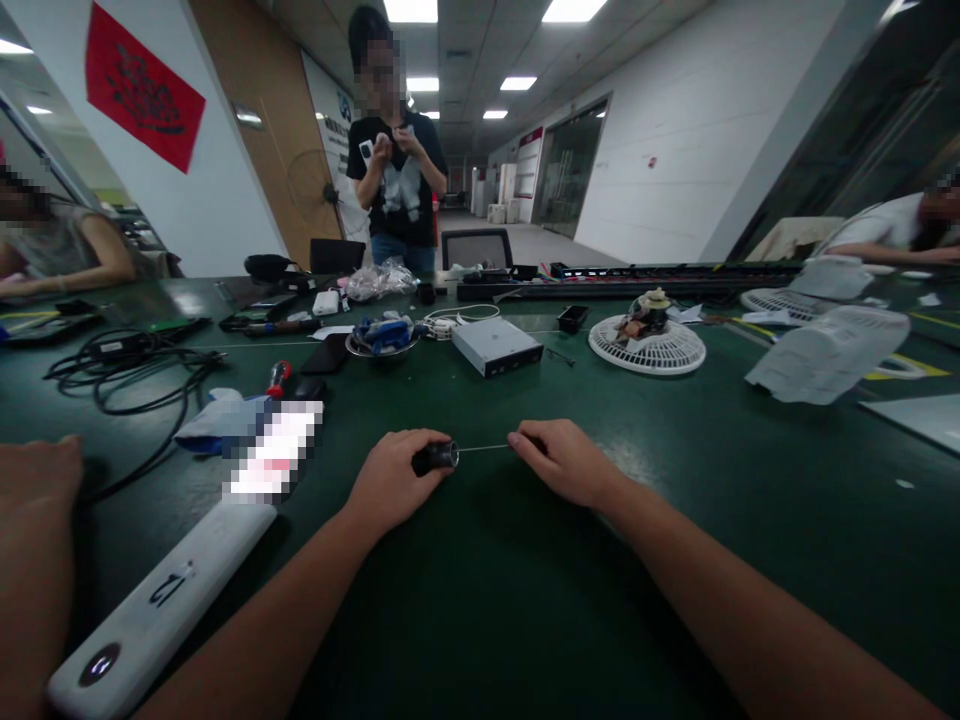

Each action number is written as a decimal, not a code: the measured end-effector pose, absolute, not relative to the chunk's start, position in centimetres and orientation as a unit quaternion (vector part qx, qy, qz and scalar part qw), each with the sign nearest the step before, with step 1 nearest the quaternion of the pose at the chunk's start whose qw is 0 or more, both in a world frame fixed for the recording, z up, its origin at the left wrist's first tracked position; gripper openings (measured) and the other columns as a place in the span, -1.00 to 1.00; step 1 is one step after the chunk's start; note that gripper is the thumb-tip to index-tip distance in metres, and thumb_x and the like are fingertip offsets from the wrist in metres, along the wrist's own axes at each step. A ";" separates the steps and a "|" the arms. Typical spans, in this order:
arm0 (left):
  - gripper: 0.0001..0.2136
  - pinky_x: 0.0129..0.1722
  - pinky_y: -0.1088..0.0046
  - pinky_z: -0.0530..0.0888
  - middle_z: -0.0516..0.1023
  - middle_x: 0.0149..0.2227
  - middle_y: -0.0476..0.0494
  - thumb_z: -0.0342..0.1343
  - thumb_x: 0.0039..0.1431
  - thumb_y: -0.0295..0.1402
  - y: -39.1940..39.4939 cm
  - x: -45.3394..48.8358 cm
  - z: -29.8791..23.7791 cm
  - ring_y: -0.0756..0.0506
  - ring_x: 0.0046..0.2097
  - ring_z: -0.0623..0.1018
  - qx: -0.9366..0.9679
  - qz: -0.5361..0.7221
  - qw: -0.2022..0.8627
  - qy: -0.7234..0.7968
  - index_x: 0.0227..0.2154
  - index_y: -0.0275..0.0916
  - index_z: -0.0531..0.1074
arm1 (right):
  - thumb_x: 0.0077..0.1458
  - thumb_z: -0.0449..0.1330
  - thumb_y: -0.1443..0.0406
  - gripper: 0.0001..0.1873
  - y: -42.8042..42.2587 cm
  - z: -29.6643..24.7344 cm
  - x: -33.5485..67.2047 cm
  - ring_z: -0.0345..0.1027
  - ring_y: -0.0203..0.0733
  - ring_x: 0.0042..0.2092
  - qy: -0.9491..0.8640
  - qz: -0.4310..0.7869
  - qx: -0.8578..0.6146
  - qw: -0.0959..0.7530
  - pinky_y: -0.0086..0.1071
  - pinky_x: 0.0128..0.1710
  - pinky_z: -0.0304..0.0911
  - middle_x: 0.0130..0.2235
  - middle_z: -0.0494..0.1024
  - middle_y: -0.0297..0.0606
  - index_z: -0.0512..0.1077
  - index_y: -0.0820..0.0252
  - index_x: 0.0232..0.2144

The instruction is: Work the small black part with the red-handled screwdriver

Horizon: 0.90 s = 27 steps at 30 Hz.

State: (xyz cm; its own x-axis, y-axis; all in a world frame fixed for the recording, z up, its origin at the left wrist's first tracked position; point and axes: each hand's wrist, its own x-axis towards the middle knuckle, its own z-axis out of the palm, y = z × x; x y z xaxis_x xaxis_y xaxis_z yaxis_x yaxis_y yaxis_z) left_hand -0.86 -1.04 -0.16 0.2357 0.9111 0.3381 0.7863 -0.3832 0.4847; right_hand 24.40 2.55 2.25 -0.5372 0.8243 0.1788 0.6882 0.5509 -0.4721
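My left hand (390, 478) is wrapped round a short black cylinder (436, 457) with a shiny ring-shaped end facing right. A thin pale rod or wire (484, 448) runs level from that end to the right; whether it goes inside the cylinder I cannot tell. Its other end is pinched between the thumb and fingers of my right hand (553, 458). Both hands are just above the dark green table (480, 600). Beyond them lies a grey optical disc drive (495, 345).
To the left are a long white device with a blurred screen (165, 595), a glove (221, 420), black cables (120, 345) and another person's arm (34, 530). A white fan grille (646, 348) lies at right. A person (397, 170) stands across the table.
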 end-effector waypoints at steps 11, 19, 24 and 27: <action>-0.69 -0.10 0.19 0.41 0.58 -0.13 -0.03 0.25 0.06 -0.31 -1.2 -0.9 0.0 -0.18 -0.10 0.51 0.776 0.289 0.120 0.548 -0.09 -0.07 0.47 | 0.24 -0.01 0.15 -0.61 2.6 2.2 24.4 0.14 -0.33 -0.56 -0.843 0.148 -0.477 0.200 -0.37 -0.51 -0.11 -0.59 0.34 -0.35 0.35 0.19 -0.55; -0.68 -0.10 0.20 0.40 0.59 -0.14 -0.01 0.25 0.05 -0.32 -1.1 -0.8 -0.3 -0.17 -0.12 0.51 0.786 0.278 0.106 0.542 -0.09 -0.05 0.47 | 0.23 0.04 0.14 -0.65 2.4 1.9 23.7 0.17 -0.32 -0.55 -0.841 0.166 -0.480 0.185 -0.38 -0.52 -0.09 -0.57 0.38 -0.35 0.44 0.18 -0.49; -0.68 -0.10 0.22 0.40 0.59 -0.15 -0.01 0.27 0.03 -0.32 -1.1 -0.7 -0.3 -0.16 -0.12 0.52 0.781 0.290 0.111 0.542 -0.11 -0.05 0.47 | 0.25 0.01 0.13 -0.61 2.2 1.9 23.5 0.16 -0.35 -0.55 -0.833 0.219 -0.459 0.219 -0.41 -0.52 -0.05 -0.59 0.36 -0.38 0.43 0.20 -0.50; -0.69 -0.12 0.22 0.41 0.60 -0.17 -0.01 0.27 0.03 -0.32 -1.2 -0.6 -0.3 -0.16 -0.14 0.53 0.781 0.290 0.109 0.543 -0.11 -0.06 0.48 | 0.23 0.03 0.11 -0.62 2.2 1.9 23.3 0.16 -0.34 -0.56 -0.819 0.202 -0.494 0.212 -0.40 -0.53 -0.08 -0.58 0.38 -0.36 0.44 0.19 -0.49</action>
